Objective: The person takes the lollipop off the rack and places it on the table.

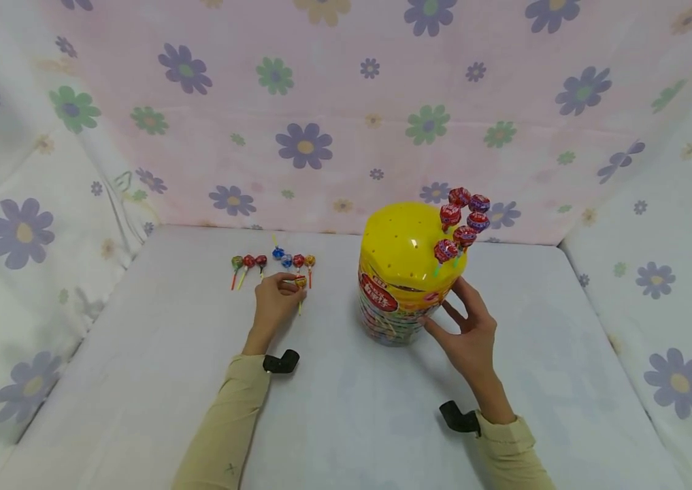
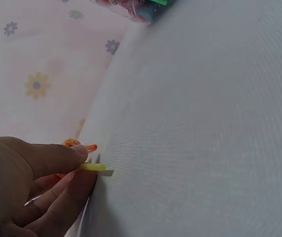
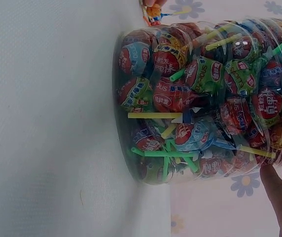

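Note:
A lollipop with an orange-yellow wrapper point(image 1: 301, 281) and a yellow stick point(image 2: 92, 167) is pinched between the thumb and fingers of my left hand point(image 1: 275, 303), low over the table. To its right, a clear lollipop jar point(image 3: 205, 113) stands upright, packed with wrapped lollipops, under a yellow lid point(image 1: 401, 238) dotted with small holes. Several red and purple lollipops point(image 1: 464, 237) stick up from the lid's right side. My right hand point(image 1: 471, 337) grips the jar's right side, thumb toward the front; some of its fingertips are hidden behind the jar.
Beyond my left hand, several loose lollipops lie on the white table point(image 1: 156, 354), among them a green one point(image 1: 237, 262), a dark red one point(image 1: 261, 260) and a blue one point(image 1: 278, 252). Flower-printed cloth point(image 1: 333, 88) walls in the back and sides.

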`<state>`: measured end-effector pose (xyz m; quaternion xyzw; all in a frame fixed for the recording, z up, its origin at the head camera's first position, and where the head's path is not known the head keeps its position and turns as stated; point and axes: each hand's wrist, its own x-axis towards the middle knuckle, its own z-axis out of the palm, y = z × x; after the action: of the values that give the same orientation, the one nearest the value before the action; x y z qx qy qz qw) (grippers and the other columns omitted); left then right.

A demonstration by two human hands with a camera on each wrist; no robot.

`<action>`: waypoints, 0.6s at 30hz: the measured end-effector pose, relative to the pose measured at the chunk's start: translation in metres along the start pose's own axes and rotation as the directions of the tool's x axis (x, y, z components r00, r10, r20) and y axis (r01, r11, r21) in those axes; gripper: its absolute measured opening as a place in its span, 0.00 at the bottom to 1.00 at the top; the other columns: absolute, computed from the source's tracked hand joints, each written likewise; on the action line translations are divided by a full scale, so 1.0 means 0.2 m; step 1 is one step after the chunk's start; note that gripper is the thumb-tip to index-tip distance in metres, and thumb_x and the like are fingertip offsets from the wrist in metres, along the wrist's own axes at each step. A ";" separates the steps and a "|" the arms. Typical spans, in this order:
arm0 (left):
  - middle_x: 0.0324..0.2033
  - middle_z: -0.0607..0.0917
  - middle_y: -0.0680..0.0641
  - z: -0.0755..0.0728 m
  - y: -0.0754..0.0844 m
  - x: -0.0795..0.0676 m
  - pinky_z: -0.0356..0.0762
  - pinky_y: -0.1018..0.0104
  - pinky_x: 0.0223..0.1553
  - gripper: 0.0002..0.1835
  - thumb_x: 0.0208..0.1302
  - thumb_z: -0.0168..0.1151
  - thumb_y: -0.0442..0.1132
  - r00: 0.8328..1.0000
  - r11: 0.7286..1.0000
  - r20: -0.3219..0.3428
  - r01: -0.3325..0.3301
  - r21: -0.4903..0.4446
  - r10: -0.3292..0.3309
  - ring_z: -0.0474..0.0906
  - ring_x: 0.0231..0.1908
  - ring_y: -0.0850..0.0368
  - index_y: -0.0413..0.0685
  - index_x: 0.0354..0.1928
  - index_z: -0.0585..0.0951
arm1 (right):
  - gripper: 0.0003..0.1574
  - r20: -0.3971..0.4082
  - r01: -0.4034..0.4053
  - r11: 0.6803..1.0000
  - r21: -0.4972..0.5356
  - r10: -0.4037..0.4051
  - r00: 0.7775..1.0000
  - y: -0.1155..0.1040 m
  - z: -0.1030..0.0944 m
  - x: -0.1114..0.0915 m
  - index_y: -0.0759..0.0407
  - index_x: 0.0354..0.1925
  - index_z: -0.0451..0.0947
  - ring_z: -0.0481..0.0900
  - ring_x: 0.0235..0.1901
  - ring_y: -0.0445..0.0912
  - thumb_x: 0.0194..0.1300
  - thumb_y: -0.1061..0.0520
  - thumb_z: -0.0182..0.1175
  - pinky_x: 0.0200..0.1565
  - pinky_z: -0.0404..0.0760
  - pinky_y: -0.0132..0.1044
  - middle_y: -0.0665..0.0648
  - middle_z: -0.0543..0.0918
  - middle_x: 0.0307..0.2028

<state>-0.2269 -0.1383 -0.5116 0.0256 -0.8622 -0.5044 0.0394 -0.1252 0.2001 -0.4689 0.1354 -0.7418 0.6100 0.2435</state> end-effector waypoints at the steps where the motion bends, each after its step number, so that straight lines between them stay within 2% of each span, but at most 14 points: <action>1: 0.36 0.89 0.36 0.01 0.00 0.00 0.88 0.60 0.39 0.20 0.58 0.73 0.31 1.000 1.000 -0.002 0.006 0.006 -0.006 0.89 0.35 0.46 0.33 0.52 0.83 | 0.54 0.000 -0.001 1.000 0.002 0.001 1.000 0.00 0.00 0.00 0.56 0.73 0.67 0.70 0.70 0.50 0.51 0.79 0.71 0.61 0.79 0.32 0.59 0.73 0.68; 12: 0.35 0.88 0.35 0.01 0.01 0.00 0.87 0.54 0.40 0.20 0.57 0.74 0.30 0.999 1.000 -0.034 -0.003 0.031 0.004 0.88 0.35 0.43 0.30 0.52 0.83 | 0.54 0.006 0.002 1.000 -0.007 -0.002 1.000 0.00 0.00 0.00 0.56 0.73 0.67 0.70 0.70 0.50 0.52 0.79 0.71 0.61 0.79 0.33 0.57 0.73 0.69; 15: 0.35 0.88 0.34 0.00 0.03 -0.02 0.87 0.50 0.42 0.21 0.59 0.74 0.32 0.999 0.999 -0.035 -0.008 0.047 0.010 0.88 0.35 0.42 0.30 0.53 0.82 | 0.54 0.007 0.000 1.000 -0.010 0.000 1.000 0.00 0.00 0.00 0.55 0.73 0.67 0.70 0.70 0.50 0.52 0.78 0.71 0.62 0.79 0.33 0.57 0.73 0.69; 18: 0.36 0.89 0.33 -0.03 0.07 -0.04 0.87 0.48 0.42 0.21 0.61 0.73 0.34 0.998 0.997 -0.048 -0.042 0.069 0.045 0.88 0.36 0.40 0.29 0.53 0.82 | 0.54 0.007 -0.001 1.000 -0.014 0.001 1.000 0.01 0.00 0.00 0.55 0.74 0.67 0.70 0.70 0.50 0.52 0.79 0.71 0.61 0.79 0.33 0.57 0.73 0.69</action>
<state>-0.2189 -0.1361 -0.4959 0.0205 -0.8781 -0.4728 0.0708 -0.1256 0.2009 -0.4699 0.1352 -0.7469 0.6045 0.2417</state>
